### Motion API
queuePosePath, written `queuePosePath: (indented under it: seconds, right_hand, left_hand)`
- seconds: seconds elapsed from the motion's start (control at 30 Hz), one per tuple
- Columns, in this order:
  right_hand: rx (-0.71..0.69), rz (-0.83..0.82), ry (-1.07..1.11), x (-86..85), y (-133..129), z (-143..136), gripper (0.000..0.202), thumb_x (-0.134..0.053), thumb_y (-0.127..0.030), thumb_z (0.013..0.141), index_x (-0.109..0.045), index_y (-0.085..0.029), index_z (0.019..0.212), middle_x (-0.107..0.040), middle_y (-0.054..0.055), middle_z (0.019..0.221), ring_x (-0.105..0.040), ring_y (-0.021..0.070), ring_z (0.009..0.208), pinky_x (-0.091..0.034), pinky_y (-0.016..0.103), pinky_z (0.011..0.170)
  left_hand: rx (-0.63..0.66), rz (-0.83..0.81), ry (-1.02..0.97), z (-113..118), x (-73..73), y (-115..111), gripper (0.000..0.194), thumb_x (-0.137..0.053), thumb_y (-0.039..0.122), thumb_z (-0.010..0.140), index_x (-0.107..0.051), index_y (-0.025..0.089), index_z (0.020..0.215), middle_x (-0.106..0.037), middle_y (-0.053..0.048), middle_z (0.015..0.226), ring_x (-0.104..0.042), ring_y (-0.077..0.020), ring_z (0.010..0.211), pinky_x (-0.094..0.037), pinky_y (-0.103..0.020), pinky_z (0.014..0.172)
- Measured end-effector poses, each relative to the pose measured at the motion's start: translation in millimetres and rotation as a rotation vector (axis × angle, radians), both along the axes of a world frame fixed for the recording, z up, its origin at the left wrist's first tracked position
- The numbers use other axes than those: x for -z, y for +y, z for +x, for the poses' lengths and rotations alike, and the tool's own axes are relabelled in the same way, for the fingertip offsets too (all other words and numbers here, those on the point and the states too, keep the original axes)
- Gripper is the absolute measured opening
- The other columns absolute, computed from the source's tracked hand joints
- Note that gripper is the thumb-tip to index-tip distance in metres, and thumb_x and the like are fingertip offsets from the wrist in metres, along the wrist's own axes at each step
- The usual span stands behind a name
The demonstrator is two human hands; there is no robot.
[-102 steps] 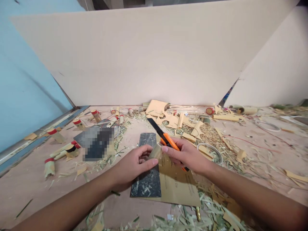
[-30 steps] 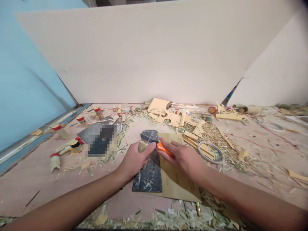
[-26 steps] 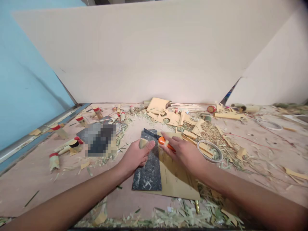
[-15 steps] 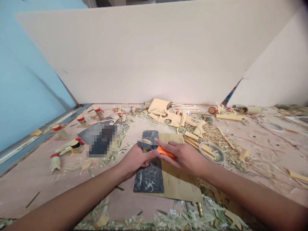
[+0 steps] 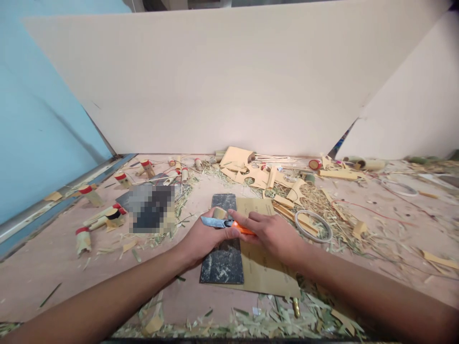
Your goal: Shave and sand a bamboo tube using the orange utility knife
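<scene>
My right hand (image 5: 274, 231) is closed around the orange handle of a utility knife (image 5: 245, 228). The knife's blade points left, across my left hand. Between the fingers of my left hand (image 5: 204, 235) is a short bamboo piece (image 5: 220, 213), its pale end showing just behind the blade. My left thumb presses near the front of the knife's handle. Beneath both hands lies a dark board (image 5: 222, 267) dusted with white. It overlaps a brown printed paper sheet (image 5: 267, 267).
Bamboo tubes with red ends (image 5: 124, 180) stand and lie at the left. Cut yellow paper scraps (image 5: 256, 177) and a roll of tape (image 5: 314, 226) sit behind and to the right. Shavings (image 5: 272, 315) litter the near edge. A pale panel (image 5: 229, 81) rises behind.
The knife has shifted slightly left and its blade has turned, showing more of its flat side. The bamboo piece's end has tilted in my left hand.
</scene>
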State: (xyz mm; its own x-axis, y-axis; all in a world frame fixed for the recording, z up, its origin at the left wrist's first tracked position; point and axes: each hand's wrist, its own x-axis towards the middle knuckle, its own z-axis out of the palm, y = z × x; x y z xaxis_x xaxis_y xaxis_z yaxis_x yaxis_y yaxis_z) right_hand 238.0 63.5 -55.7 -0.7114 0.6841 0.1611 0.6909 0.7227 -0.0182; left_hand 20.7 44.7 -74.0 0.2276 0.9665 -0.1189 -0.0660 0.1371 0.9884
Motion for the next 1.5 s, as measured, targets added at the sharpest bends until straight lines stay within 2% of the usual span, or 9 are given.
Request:
queuePosePath:
  seconds: [0.13,0.27,0.37,0.53,0.67,0.97,1.23,1.4,1.5]
  right_hand:
    - [0.053,0.010,-0.055,-2.4,-7,-6,0.057,-0.046,-0.046,0.109,-0.038,-0.027,0.162,-0.072,0.006,0.094,-0.068,0.0189,0.067,-0.033,0.029,0.053]
    - [0.261,-0.024,-0.025,-7.9,-4,-15,0.056,-0.041,-0.048,0.110,-0.041,-0.023,0.160,-0.073,0.008,0.089,-0.068,0.0208,0.064,-0.037,0.029,0.053]
    - [0.366,-0.005,0.030,-9.6,4,-13,0.057,-0.039,-0.049,0.110,-0.043,-0.020,0.159,-0.075,0.012,0.096,-0.071,0.0238,0.071,-0.042,0.029,0.056]
    - [0.285,0.018,0.137,-5.6,15,1,0.058,-0.038,-0.051,0.109,-0.043,-0.021,0.158,-0.075,0.013,0.107,-0.074,0.0265,0.082,-0.050,0.032,0.065]
    - [0.085,-0.063,0.203,-4.3,14,5,0.056,-0.040,-0.048,0.109,-0.043,-0.019,0.157,-0.072,0.015,0.121,-0.073,0.0246,0.094,-0.054,0.032,0.077]
    - [-0.135,-0.146,0.138,0.6,11,2,0.059,-0.034,-0.052,0.111,-0.042,-0.020,0.160,-0.069,0.007,0.092,-0.065,0.0167,0.070,-0.047,0.026,0.064]
    - [-0.078,-0.033,0.099,3.4,6,2,0.055,-0.035,-0.053,0.111,-0.048,-0.024,0.157,-0.069,0.005,0.090,-0.062,0.0143,0.065,-0.038,0.024,0.057]
    - [0.001,0.025,-0.005,5.0,-5,-3,0.052,-0.036,-0.047,0.112,-0.042,-0.027,0.160,-0.071,0.005,0.096,-0.067,0.0159,0.069,-0.035,0.026,0.055]
    - [0.065,0.020,-0.019,3.0,-8,-10,0.052,-0.036,-0.046,0.112,-0.041,-0.028,0.160,-0.071,0.006,0.096,-0.068,0.0173,0.068,-0.035,0.027,0.055]
  left_hand:
    - [-0.025,-0.007,0.017,2,-1.8,1,0.053,-0.094,0.050,0.064,-0.054,0.020,0.083,-0.045,0.011,0.056,-0.031,-0.0065,0.048,-0.023,-0.021,0.045]
    - [-0.094,-0.070,0.042,5,-2.9,4,0.056,-0.080,0.068,0.075,-0.048,0.022,0.082,-0.038,0.012,0.052,-0.027,-0.0064,0.043,-0.018,-0.020,0.040]
    - [-0.101,-0.110,0.025,6,-4.1,7,0.058,-0.073,0.073,0.079,-0.043,0.024,0.083,-0.036,0.012,0.057,-0.025,-0.0055,0.043,-0.016,-0.019,0.040]
    - [0.001,-0.119,-0.028,1,-5.3,8,0.060,-0.081,0.068,0.073,-0.044,0.023,0.084,-0.035,0.012,0.061,-0.026,-0.0041,0.045,-0.018,-0.017,0.041]
    - [0.059,-0.113,-0.061,-2,-2.0,9,0.059,-0.085,0.064,0.071,-0.050,0.021,0.090,-0.039,0.011,0.062,-0.030,-0.0043,0.046,-0.020,-0.017,0.042]
    - [0.134,-0.031,-0.097,-7,-1.9,7,0.058,-0.093,0.053,0.066,-0.054,0.019,0.093,-0.047,0.009,0.066,-0.030,-0.0057,0.052,-0.025,-0.020,0.046]
    - [0.029,0.018,-0.048,-1,-0.4,3,0.049,-0.094,0.045,0.067,-0.057,0.019,0.087,-0.048,0.010,0.062,-0.031,-0.0071,0.051,-0.023,-0.022,0.046]
    - [0.010,-0.003,-0.040,-1,-0.1,4,0.055,-0.095,0.050,0.062,-0.057,0.019,0.087,-0.048,0.010,0.059,-0.030,-0.0057,0.047,-0.022,-0.020,0.043]
    - [-0.008,-0.043,-0.020,1,-0.3,5,0.057,-0.093,0.056,0.063,-0.055,0.019,0.083,-0.039,0.012,0.054,-0.026,-0.0048,0.044,-0.018,-0.020,0.041]
